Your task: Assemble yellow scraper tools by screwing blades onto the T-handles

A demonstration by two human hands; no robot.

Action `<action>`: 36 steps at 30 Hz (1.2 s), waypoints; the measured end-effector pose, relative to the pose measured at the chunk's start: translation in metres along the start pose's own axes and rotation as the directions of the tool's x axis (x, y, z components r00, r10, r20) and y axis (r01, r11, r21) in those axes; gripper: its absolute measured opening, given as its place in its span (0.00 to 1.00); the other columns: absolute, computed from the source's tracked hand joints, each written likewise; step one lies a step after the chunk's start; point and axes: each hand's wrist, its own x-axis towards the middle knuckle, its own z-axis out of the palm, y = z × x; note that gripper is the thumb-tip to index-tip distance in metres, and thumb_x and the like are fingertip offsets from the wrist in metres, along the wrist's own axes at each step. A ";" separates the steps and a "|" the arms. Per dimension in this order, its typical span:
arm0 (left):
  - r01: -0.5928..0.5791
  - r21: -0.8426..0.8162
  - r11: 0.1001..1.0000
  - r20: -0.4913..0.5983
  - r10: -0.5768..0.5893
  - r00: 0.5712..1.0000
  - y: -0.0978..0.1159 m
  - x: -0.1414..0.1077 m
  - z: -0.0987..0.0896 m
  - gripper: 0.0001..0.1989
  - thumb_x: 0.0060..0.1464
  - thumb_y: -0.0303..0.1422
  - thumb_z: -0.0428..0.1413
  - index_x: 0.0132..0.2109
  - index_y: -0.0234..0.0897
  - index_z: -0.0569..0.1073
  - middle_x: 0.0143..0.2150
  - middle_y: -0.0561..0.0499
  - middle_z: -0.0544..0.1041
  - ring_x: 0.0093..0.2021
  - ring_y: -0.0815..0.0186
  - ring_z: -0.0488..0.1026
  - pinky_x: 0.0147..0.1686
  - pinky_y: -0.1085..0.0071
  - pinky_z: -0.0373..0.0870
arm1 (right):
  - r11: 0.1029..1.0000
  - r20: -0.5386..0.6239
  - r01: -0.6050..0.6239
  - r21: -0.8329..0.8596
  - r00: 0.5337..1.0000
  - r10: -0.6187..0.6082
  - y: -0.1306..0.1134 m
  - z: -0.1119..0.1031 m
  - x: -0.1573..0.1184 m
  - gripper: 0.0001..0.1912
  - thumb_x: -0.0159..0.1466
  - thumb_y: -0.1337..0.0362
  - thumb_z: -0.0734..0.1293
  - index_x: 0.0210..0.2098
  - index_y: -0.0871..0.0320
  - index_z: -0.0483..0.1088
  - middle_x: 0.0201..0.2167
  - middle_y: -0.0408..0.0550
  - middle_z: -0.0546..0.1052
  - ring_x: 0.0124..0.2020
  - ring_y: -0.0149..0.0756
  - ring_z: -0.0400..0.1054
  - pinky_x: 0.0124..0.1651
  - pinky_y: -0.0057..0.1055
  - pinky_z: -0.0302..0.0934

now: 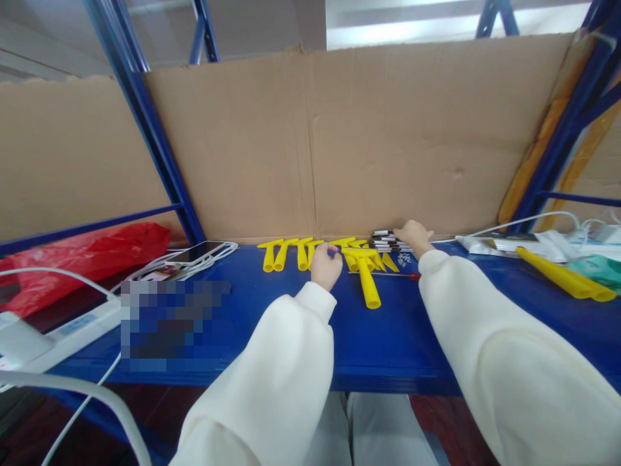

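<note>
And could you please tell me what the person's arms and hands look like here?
The left sleeve and right sleeve are long, loose and off-white, with soft folds and no print that I can see. Each narrows to a matching cuff. The left hand and right hand are bare, without gloves.

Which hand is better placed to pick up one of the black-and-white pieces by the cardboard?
Probably the right: the right hand is right beside the black-and-white pieces, while the left hand is farther off, among the yellow T-shaped pieces.
</note>
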 end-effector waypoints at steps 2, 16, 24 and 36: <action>-0.003 0.011 1.000 -0.007 0.003 1.000 0.000 0.000 -0.001 0.07 0.49 0.21 0.55 0.31 0.38 0.71 0.34 0.52 0.78 0.33 0.67 0.73 0.43 0.70 0.70 | 0.999 -0.024 -0.007 0.047 1.000 0.009 0.001 -0.006 -0.004 0.23 0.63 0.55 0.63 0.51 0.65 0.73 0.51 0.67 0.76 0.57 0.57 0.67 0.59 0.55 0.53; -0.049 -0.260 0.964 0.118 0.082 0.990 0.012 -0.009 -0.003 0.04 0.57 0.30 0.56 0.34 0.36 0.74 0.35 0.51 0.79 0.35 0.68 0.74 0.38 0.74 0.70 | 0.750 -0.359 0.371 0.547 0.914 -0.190 0.020 -0.026 -0.063 0.24 0.68 0.50 0.58 0.54 0.62 0.65 0.52 0.59 0.74 0.50 0.42 0.69 0.51 0.33 0.63; -0.073 -0.432 0.899 0.285 0.213 0.935 0.011 -0.014 0.003 0.07 0.51 0.34 0.63 0.35 0.34 0.78 0.31 0.50 0.80 0.30 0.69 0.74 0.31 0.74 0.70 | 0.476 -0.464 0.646 0.597 0.762 -0.452 0.028 0.003 -0.098 0.23 0.59 0.52 0.69 0.49 0.56 0.65 0.46 0.55 0.76 0.41 0.42 0.72 0.48 0.43 0.67; -0.079 -0.457 0.886 0.206 0.191 0.960 0.008 -0.012 0.001 0.21 0.50 0.31 0.63 0.53 0.35 0.77 0.25 0.51 0.78 0.24 0.68 0.73 0.24 0.76 0.69 | 0.019 -0.208 0.231 0.973 0.907 -0.365 0.025 0.001 -0.102 0.25 0.47 0.53 0.79 0.38 0.53 0.67 0.35 0.44 0.80 0.42 0.38 0.76 0.55 0.41 0.67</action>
